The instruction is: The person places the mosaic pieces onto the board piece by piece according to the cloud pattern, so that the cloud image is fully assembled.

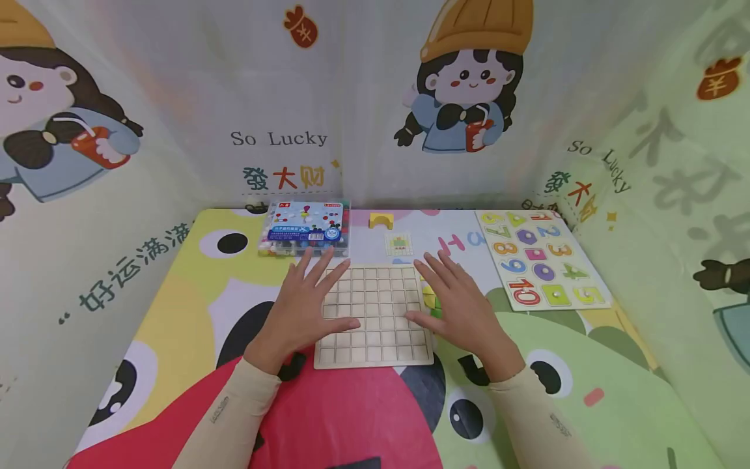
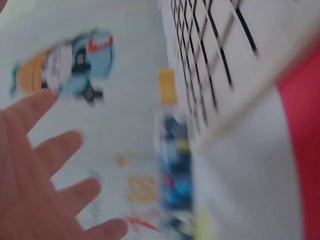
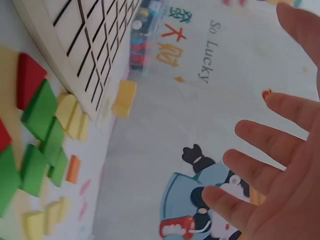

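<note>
Fingers [image 1: 328, 277] nr "So Lucky" backdrop [image 1: 278, 139]

Matt wooden grid board [image 1: 374, 317], glossy plastic box [image 1: 306, 228]

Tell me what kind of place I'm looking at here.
Probably a children's play or learning corner, set up on a table with a cartoon cover and cartoon sheets hung around. Signs: a wooden grid board under both open hands, a number puzzle, and a box of beads.

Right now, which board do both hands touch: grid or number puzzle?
The wooden grid board; left hand and right hand rest on its sides. The number puzzle lies untouched, far right.
</note>
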Tool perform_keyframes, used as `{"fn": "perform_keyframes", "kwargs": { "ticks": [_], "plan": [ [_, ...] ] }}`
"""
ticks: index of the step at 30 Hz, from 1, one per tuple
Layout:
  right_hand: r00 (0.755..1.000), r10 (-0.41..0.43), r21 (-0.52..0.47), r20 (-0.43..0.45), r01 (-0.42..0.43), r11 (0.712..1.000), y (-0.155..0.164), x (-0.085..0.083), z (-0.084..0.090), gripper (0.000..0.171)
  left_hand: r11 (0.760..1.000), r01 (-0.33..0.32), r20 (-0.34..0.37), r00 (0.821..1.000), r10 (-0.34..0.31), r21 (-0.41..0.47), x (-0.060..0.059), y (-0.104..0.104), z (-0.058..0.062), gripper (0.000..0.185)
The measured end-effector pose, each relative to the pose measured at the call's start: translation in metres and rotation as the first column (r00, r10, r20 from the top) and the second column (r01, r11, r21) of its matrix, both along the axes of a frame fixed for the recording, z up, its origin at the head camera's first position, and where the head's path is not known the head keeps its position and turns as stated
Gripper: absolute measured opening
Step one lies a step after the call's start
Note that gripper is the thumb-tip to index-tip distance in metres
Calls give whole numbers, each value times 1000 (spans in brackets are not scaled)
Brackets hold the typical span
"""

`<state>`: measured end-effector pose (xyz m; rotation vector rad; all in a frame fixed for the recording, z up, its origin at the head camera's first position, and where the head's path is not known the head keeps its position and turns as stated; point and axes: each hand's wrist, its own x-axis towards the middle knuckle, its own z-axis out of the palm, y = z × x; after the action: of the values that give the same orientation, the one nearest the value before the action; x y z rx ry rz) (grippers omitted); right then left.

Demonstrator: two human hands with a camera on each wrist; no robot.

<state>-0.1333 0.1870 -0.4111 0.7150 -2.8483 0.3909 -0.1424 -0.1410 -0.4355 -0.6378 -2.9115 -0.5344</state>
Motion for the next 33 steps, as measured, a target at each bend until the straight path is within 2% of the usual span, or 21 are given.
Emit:
{"fn": "perform_keyframes", "kwargs": {
  "ticks": [3,7,12,15,17,23,28,33],
  "plan": [
    [999,-20,-136,25,23,990,4,8,-2,88,994,-26,118,993,13,104,-5,-18,-12,107],
    [995,-51,-305,86,75,949,10,14,-10,79,983,-66,249,968,21,171,-14,-44,-30,105],
    [989,-38,-446,141,98,890,20,13,-27,73,975,-32,355,934,-49,218,-20,-62,-46,102],
    [984,-24,-516,175,112,849,26,12,-36,72,969,17,351,930,-106,247,-19,-66,-50,100],
    [982,-30,-534,188,128,835,31,11,-39,70,968,32,345,931,-119,248,-18,-66,-50,101],
    [976,-70,-535,205,172,827,42,9,-44,66,979,40,354,929,-109,197,-18,-64,-54,102],
    [971,-94,-519,218,197,832,45,5,-48,66,984,50,357,928,-110,172,-18,-64,-55,104],
    [960,-167,-487,224,259,834,47,2,-51,58,985,55,362,925,-112,164,-18,-65,-55,108]
  ]
}}
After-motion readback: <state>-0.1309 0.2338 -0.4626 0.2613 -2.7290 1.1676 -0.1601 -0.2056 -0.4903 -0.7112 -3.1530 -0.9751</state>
